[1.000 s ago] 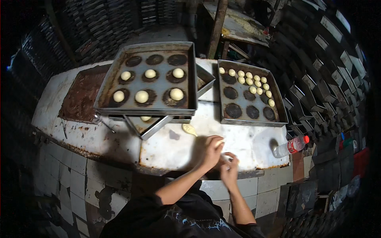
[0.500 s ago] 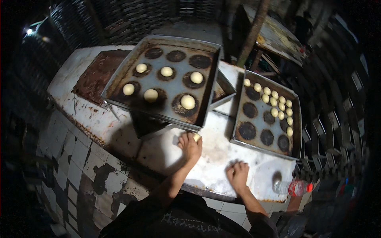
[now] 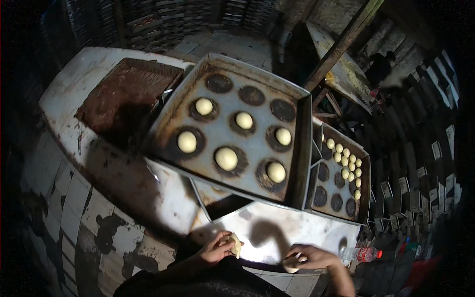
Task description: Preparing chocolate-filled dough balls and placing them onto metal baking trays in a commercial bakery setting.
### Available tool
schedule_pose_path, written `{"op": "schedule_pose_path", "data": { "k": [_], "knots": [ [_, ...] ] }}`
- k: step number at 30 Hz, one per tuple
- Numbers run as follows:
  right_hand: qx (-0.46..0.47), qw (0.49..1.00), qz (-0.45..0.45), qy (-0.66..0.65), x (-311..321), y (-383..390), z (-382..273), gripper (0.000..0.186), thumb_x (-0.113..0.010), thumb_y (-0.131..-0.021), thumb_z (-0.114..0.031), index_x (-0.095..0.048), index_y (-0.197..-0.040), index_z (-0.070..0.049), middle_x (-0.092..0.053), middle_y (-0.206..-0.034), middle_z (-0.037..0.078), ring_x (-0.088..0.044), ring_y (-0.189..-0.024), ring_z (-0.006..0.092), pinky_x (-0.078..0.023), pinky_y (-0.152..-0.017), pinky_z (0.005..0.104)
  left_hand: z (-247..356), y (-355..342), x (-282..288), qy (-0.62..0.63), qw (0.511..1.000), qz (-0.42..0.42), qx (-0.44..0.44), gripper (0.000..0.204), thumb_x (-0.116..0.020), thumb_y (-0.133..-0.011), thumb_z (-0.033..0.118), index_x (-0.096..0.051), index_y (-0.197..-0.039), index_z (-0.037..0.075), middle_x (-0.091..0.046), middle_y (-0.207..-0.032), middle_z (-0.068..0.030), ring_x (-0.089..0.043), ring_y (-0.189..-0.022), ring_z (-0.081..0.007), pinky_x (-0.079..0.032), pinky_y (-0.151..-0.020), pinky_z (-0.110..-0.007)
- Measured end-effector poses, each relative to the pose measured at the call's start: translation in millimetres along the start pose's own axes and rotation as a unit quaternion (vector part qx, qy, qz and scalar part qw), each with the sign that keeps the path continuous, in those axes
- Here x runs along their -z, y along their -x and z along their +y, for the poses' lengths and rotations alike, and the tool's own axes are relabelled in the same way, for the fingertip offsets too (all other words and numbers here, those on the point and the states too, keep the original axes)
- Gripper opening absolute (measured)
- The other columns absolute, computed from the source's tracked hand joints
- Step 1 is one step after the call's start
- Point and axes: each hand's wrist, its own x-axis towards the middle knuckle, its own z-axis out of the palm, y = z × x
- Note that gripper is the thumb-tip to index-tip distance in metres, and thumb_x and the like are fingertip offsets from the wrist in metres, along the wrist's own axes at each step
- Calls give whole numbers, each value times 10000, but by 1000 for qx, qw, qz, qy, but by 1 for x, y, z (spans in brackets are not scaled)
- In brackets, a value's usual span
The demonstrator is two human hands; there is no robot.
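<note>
Far left on the white, worn bench point(image 3: 148, 198) — a flat, rusty brown metal sheet point(image 3: 123, 96), bare. Beside it, propped on stacked pans and tilted, a large grey steel baking tray point(image 3: 297, 148) with dark scorched rings, six round pale dough balls point(image 3: 226, 158) seated on rings, three rings at the far edge unfilled; likely raised to keep it within easy reach. Near the bench's front edge, left hand point(image 3: 215, 249) curled closed in a grip on a small pale lump of dough point(image 3: 236, 245), held just above the surface, long axis roughly upright, upper end pointing away from the body. Further right, right hand point(image 3: 309, 256) cupped closed over a second pale dough piece point(image 3: 291, 265) pressed against the bench — shape and axis mostly hidden under the fingers. Beyond, a smaller dark tray point(image 3: 366, 188) with a cluster of little dough balls point(image 3: 346, 161) along its right side. Rightmost, a clear plastic bottle with red cap point(image 3: 361, 254) lying on its side.
</note>
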Motion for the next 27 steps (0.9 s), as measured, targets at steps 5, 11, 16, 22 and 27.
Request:
{"op": "schedule_pose_path", "data": {
  "k": [5, 11, 16, 22, 27],
  "knots": [
    [84, 900, 284, 320, 125, -133, -203, 364, -628, -731, -82, -541, -1080, -24, -585, -991, 99, -561, -903, 209, -444, -817, 308, 80, 37, 24, -128, 985, -75, 84, 234, -566, -874, 177, -493, -1038, 26, -595, -916, -64, -550, -889, -128, -422, -841, -259],
    [79, 845, 437, 298, 289, -311, -142, 405, -646, -783, -238, -510, -1114, -48, -590, -943, 127, -553, -857, 199, -462, -746, 332, 133, 87, 31, -191, 978, -18, -81, 223, -608, -840, 132, -482, -986, 20, -577, -857, -82, -554, -843, -170, -444, -808, -314],
    [-32, 876, 335, 345, 275, -337, -136, 521, -622, -809, -363, -486, -1199, -45, -564, -1124, 166, -517, -1057, 238, -403, -888, 362, 101, 127, 104, -108, 971, 85, -194, 244, -596, -836, 63, -426, -1006, 22, -588, -893, -128, -569, -880, -208, -462, -809, -336],
    [235, 810, 529, 93, 154, -237, -206, 397, -505, -900, -298, -530, -1119, 32, -610, -1017, 165, -574, -953, 224, -430, -842, 326, 114, 127, 109, -169, 982, -8, -88, 364, -547, -853, 24, -419, -1185, -52, -545, -1050, -155, -573, -966, -247, -470, -819, -329],
    [422, 790, 421, 140, -94, -171, -212, 247, -676, -740, -133, -620, -941, -1, -609, -989, 147, -581, -938, 276, -447, -825, 348, 111, 118, 35, 43, 976, 129, -169, 192, -548, -842, 5, -497, -1026, -17, -569, -948, -89, -595, -908, -211, -472, -653, -216]
  ]
}}
